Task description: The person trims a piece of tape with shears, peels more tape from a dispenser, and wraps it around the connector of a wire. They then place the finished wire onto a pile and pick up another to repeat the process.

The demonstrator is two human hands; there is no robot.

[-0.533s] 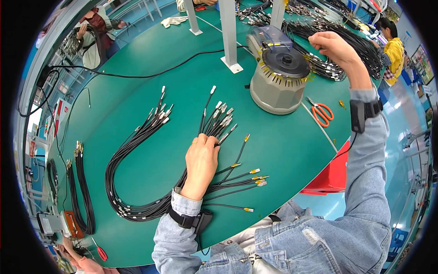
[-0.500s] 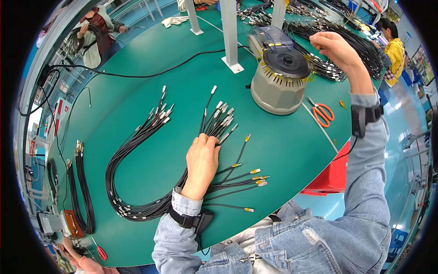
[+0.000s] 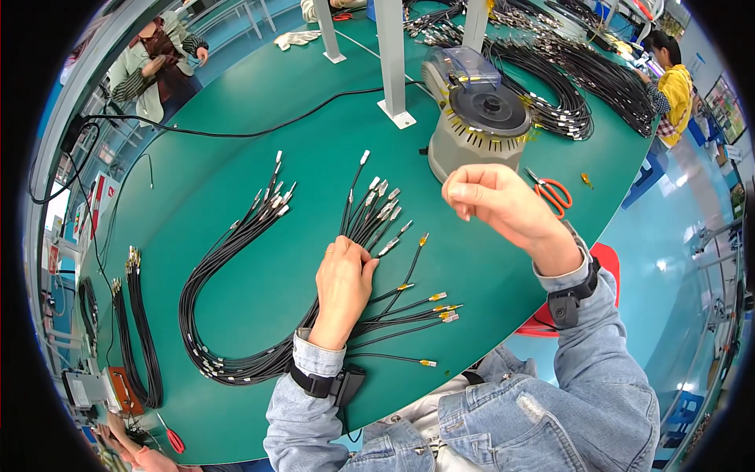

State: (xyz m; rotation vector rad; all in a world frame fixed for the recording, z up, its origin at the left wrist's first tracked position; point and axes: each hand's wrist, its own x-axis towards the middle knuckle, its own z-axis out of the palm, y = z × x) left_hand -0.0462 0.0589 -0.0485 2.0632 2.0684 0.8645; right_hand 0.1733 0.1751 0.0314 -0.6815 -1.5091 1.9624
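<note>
A thick bundle of black cables with white and metal connector ends curves in a U across the green table. Near its right-hand ends, my left hand is closed round some of the cables. Loose cables with yellow tape near their tips fan out to the right of that wrist. My right hand is raised over the table, right of the connector ends, its fingers pinched together. Whatever sits in the pinch, if anything, is too small to make out. Just behind that hand stands a round grey tape dispenser with a black disc on top.
Orange-handled scissors lie right of the dispenser. Grey metal posts rise behind it, near more black cable bundles. A black power cord crosses the table. Another cable bundle and red-handled scissors lie at left. Other people stand around.
My right hand has come down and left, from beside the dispenser toward the connector ends, still pinched. My left hand stays on the cables. A person at the far left has shifted.
</note>
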